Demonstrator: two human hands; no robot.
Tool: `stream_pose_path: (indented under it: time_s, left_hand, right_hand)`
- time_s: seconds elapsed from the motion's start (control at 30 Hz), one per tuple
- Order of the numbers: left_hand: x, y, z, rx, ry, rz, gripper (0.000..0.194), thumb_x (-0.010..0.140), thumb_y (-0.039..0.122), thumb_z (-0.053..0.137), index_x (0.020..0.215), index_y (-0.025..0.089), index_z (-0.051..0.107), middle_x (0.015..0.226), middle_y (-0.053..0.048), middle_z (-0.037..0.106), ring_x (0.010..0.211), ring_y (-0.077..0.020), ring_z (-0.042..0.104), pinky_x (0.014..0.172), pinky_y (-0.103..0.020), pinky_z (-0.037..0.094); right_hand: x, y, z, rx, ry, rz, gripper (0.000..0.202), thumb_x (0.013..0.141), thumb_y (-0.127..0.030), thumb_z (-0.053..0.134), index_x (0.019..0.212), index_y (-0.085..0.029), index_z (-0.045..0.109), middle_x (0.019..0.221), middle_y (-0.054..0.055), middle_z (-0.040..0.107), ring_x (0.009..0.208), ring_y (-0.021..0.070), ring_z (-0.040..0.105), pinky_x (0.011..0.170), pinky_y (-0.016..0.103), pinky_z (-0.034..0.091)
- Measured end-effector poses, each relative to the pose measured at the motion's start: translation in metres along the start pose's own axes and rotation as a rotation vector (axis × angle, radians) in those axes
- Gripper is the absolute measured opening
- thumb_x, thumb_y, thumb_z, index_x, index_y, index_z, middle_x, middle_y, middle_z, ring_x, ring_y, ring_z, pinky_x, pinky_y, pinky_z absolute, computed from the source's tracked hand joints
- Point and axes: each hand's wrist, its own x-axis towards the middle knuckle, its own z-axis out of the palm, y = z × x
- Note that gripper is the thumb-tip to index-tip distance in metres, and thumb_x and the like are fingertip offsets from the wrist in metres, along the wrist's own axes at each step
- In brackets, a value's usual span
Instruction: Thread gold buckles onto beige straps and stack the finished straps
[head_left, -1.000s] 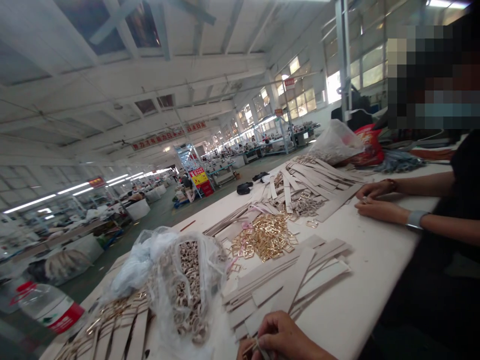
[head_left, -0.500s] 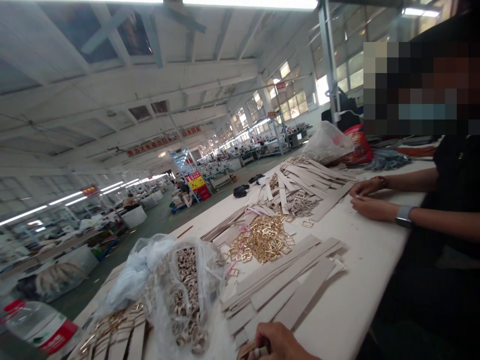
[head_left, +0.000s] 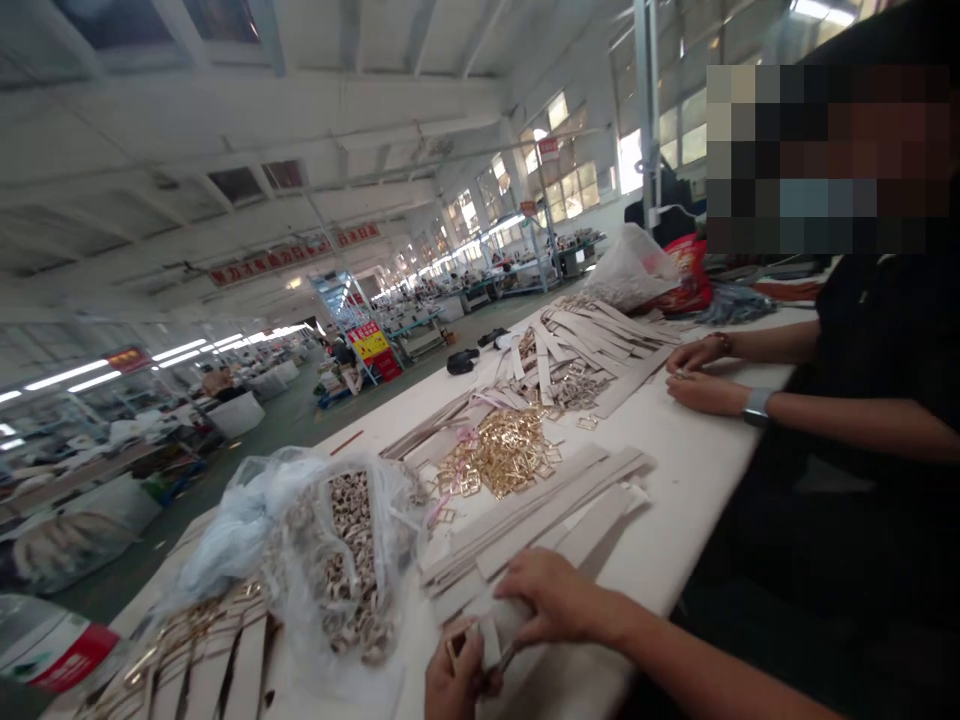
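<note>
Bare left grip [head_left: 454, 668], bare right grip [head_left: 553, 600] and forearm [head_left: 697, 655]

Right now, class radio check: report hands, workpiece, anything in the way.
Left hand closed on pale strip. Right hand close beside it, grip partly hidden. Loose strips lie just beyond both hands.

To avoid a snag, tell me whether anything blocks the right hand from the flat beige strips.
Nothing visible does: the right hand is at the near end of the flat beige strips, and the clear plastic bag of loops sits off to their left.
</note>
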Motion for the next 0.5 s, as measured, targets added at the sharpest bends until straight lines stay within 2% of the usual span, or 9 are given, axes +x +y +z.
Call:
stream_pose_path:
  time_s: [0.1, 0.2, 0.33, 0.4, 0.5]
  left_hand:
    - [-0.014, 0.024, 0.005, 0.042, -0.063, 0.023, 0.039, 0.065, 0.044, 0.073, 0.087, 0.013, 0.063, 0.058, 0.003, 0.059, 0.045, -0.0103, 0.053, 0.043, -0.022, 0.043]
    - [-0.021, 0.026, 0.0, 0.115, -0.135, -0.009, 0.035, 0.071, 0.04, 0.069, 0.092, 0.013, 0.061, 0.058, 0.004, 0.058, 0.046, -0.0092, 0.055, 0.045, -0.021, 0.044]
    - [-0.033, 0.006, -0.005, 0.232, -0.214, -0.127, 0.034, 0.072, 0.039, 0.068, 0.093, 0.013, 0.061, 0.059, 0.004, 0.058, 0.046, -0.009, 0.056, 0.045, -0.02, 0.045]
    - [-0.039, -0.006, -0.003, 0.279, -0.247, -0.162, 0.035, 0.072, 0.04, 0.067, 0.093, 0.013, 0.061, 0.062, 0.004, 0.059, 0.046, -0.0093, 0.056, 0.045, -0.02, 0.046]
    - [-0.044, -0.017, 0.001, 0.323, -0.301, -0.151, 0.034, 0.075, 0.041, 0.064, 0.095, 0.014, 0.06, 0.071, 0.001, 0.062, 0.051, -0.0112, 0.059, 0.049, -0.023, 0.049]
  right_hand:
    - [-0.009, -0.003, -0.027, 0.023, -0.103, 0.051, 0.038, 0.068, -0.044, 0.069, 0.098, -0.021, 0.068, 0.089, 0.005, 0.07, 0.082, 0.0204, 0.062, 0.067, 0.025, 0.042]
    - [-0.028, -0.001, -0.033, 0.087, -0.223, 0.152, 0.036, 0.063, -0.042, 0.074, 0.088, -0.017, 0.07, 0.078, 0.005, 0.069, 0.074, 0.021, 0.062, 0.061, 0.025, 0.041]
    - [-0.059, -0.001, -0.007, 0.649, -0.536, 0.34, 0.039, 0.064, -0.049, 0.071, 0.081, -0.014, 0.066, 0.061, -0.001, 0.062, 0.049, 0.0118, 0.055, 0.044, 0.019, 0.04]
    - [-0.068, -0.006, 0.013, 0.843, -0.535, 0.418, 0.041, 0.062, -0.048, 0.073, 0.082, -0.013, 0.064, 0.061, -0.003, 0.06, 0.045, 0.0094, 0.053, 0.04, 0.017, 0.039]
    - [-0.07, -0.014, 0.039, 0.942, -0.448, 0.489, 0.039, 0.059, -0.041, 0.075, 0.085, -0.014, 0.065, 0.06, -0.004, 0.059, 0.044, 0.0086, 0.053, 0.037, 0.016, 0.039]
